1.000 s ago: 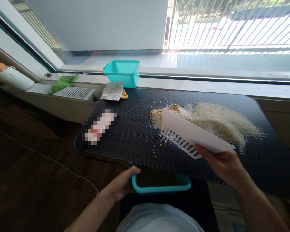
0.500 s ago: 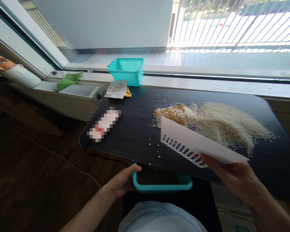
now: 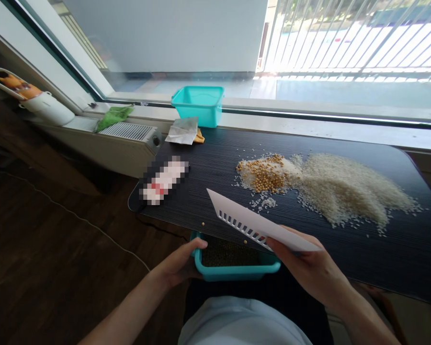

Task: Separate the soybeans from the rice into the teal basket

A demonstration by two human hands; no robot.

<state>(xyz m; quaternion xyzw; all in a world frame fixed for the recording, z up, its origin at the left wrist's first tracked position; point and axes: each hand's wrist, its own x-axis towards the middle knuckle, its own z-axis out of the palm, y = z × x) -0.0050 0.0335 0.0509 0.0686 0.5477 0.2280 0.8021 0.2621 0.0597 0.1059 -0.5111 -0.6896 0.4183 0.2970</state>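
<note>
My left hand (image 3: 182,261) grips the left end of a turquoise plastic bin (image 3: 237,273), thumb over its rim. The bin sits below the table's front edge and holds small dark grains. My right hand (image 3: 309,256) is closed on a thin white plastic sheet (image 3: 253,221) with a row of slots along one edge. The sheet is tilted over the table edge, just above the bin. A loose yellow grain (image 3: 203,224) lies near the edge. Further back are a heap of yellow grains (image 3: 269,179) on white rice and a bigger rice pile (image 3: 348,187).
Another turquoise bin (image 3: 198,106) stands on the windowsill, with a paper packet (image 3: 182,131) in front. A blurred-out flat object (image 3: 164,182) lies at the table's left. A green cloth (image 3: 114,117) rests on the radiator (image 3: 129,132), beside a white pot (image 3: 50,108).
My right hand has drawn the slotted sheet left and toward me, away from the rice. A small patch of rice now shows where it was. My left hand keeps its hold on the bin.
</note>
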